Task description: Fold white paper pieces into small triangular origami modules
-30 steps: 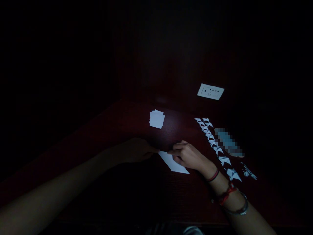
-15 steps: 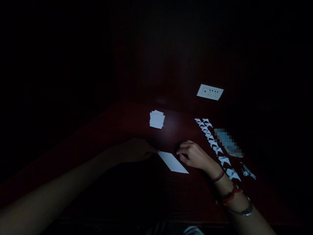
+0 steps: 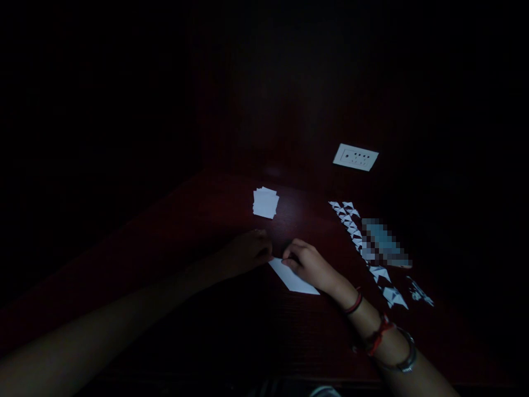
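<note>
Darkness surrounds a dark red table (image 3: 231,198). Curled fingers of the right hand (image 3: 309,263) touch the upper edge of a white paper (image 3: 294,280); those of the left hand (image 3: 253,248), in shadow, meet its upper-left corner. Whether either pinches it, I cannot tell. Beyond lies a paper stack (image 3: 265,204); rightward, folded paper pieces (image 3: 379,273), a pixelated object (image 3: 384,240), any lettering unreadable, and pale bits (image 3: 416,294); above, a wall socket (image 3: 355,157).
</note>
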A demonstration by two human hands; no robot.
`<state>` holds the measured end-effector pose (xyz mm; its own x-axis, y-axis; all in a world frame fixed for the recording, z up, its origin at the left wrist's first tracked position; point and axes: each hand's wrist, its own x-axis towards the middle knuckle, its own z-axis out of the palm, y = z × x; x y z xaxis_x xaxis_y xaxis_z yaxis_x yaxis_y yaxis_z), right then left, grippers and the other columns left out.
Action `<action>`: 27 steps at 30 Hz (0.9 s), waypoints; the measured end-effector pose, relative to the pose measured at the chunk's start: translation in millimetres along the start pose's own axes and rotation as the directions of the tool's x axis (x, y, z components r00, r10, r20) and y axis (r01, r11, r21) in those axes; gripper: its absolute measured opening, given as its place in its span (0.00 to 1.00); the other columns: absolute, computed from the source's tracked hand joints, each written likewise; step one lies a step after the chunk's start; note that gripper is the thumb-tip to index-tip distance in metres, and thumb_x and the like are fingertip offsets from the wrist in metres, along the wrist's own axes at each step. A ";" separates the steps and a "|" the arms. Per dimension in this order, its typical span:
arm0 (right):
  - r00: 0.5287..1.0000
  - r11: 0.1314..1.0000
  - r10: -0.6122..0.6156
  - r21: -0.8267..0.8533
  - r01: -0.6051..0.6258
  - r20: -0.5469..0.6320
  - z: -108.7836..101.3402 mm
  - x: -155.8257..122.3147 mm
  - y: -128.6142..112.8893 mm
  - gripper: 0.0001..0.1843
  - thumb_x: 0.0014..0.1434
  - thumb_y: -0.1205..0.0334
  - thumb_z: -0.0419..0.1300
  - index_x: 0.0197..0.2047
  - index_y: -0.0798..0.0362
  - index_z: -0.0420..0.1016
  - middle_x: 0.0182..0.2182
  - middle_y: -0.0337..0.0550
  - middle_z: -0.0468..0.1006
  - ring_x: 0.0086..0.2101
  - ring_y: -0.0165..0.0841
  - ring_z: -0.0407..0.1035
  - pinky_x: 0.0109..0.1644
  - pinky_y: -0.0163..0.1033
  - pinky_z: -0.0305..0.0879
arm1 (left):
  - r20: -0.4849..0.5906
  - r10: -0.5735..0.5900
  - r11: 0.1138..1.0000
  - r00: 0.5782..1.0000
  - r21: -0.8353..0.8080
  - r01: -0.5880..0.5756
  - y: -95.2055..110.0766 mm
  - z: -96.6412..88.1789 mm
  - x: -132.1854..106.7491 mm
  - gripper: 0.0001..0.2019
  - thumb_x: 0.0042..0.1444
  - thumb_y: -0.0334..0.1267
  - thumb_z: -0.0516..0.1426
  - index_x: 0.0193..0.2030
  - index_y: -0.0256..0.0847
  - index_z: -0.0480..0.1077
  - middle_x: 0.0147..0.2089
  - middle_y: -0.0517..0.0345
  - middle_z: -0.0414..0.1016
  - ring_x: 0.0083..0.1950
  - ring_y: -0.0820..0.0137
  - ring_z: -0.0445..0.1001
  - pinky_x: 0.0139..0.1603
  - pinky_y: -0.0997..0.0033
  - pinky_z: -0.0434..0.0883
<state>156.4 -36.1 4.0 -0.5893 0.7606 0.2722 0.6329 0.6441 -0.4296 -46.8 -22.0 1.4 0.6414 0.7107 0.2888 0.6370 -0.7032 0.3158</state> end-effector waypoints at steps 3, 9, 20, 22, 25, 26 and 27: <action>1.000 1.000 0.008 0.026 -0.008 0.004 2.8 0.7 0.7 0.06 0.52 0.74 0.52 0.30 0.56 0.68 0.30 0.41 0.67 0.32 0.28 0.63 0.37 0.33 0.59 | 0.001 -0.053 0.991 0.999 -0.123 0.053 -4.6 2.6 2.2 0.03 0.51 0.34 0.55 0.33 0.39 0.69 0.36 0.58 0.65 0.40 0.70 0.64 0.41 0.72 0.61; 1.000 0.997 0.020 0.081 -0.018 -0.022 4.0 2.5 -1.8 0.04 0.53 0.70 0.54 0.32 0.56 0.69 0.30 0.41 0.67 0.31 0.28 0.62 0.35 0.33 0.59 | -0.001 -0.114 0.977 0.993 -0.180 0.112 -1.3 2.7 3.8 0.03 0.46 0.30 0.56 0.26 0.38 0.70 0.34 0.59 0.65 0.39 0.69 0.64 0.41 0.70 0.62; 1.000 0.994 0.017 0.108 -0.019 0.022 2.6 2.3 -8.3 0.05 0.51 0.72 0.54 0.28 0.56 0.68 0.27 0.40 0.67 0.29 0.26 0.62 0.32 0.31 0.58 | -0.040 -0.090 0.981 0.995 -0.179 0.081 5.5 2.1 2.6 0.04 0.46 0.27 0.55 0.26 0.37 0.69 0.36 0.58 0.64 0.40 0.70 0.64 0.42 0.70 0.61; 1.000 0.994 0.012 0.109 -0.014 0.023 2.9 2.0 -8.2 0.05 0.52 0.72 0.53 0.28 0.56 0.68 0.28 0.40 0.67 0.29 0.26 0.62 0.32 0.31 0.57 | -0.057 -0.066 0.985 0.996 -0.164 0.056 6.6 1.9 1.6 0.04 0.47 0.27 0.54 0.26 0.37 0.68 0.36 0.58 0.64 0.40 0.69 0.63 0.43 0.69 0.60; 1.000 0.994 0.014 0.112 -0.016 0.018 3.2 2.1 -8.4 0.04 0.52 0.71 0.53 0.28 0.56 0.67 0.28 0.39 0.66 0.29 0.26 0.61 0.33 0.31 0.57 | -0.089 -0.013 0.991 0.996 -0.135 0.001 8.0 0.6 0.7 0.05 0.49 0.26 0.52 0.27 0.37 0.66 0.36 0.58 0.63 0.40 0.70 0.63 0.43 0.69 0.60; 1.000 0.992 0.013 0.123 -0.014 0.010 3.1 2.4 -8.8 0.05 0.52 0.71 0.53 0.28 0.56 0.67 0.28 0.39 0.66 0.29 0.26 0.61 0.33 0.31 0.57 | -0.100 -0.003 0.992 0.995 -0.125 -0.010 8.5 -0.2 0.8 0.05 0.50 0.26 0.51 0.27 0.37 0.66 0.36 0.58 0.63 0.39 0.70 0.63 0.43 0.69 0.60; 1.000 0.990 0.013 0.138 -0.012 -0.006 2.9 2.7 -9.3 0.04 0.52 0.71 0.53 0.28 0.56 0.67 0.28 0.39 0.66 0.29 0.26 0.61 0.33 0.31 0.57 | -0.111 0.005 0.993 0.994 -0.114 -0.018 9.0 -1.2 0.9 0.06 0.51 0.26 0.51 0.28 0.37 0.65 0.36 0.58 0.63 0.39 0.70 0.62 0.43 0.68 0.60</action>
<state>147.5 -40.3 6.2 -0.5778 0.7697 0.2715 0.5649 0.6172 -0.5476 -41.0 -27.6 5.6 0.5934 0.7047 0.3889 0.5726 -0.7092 0.4113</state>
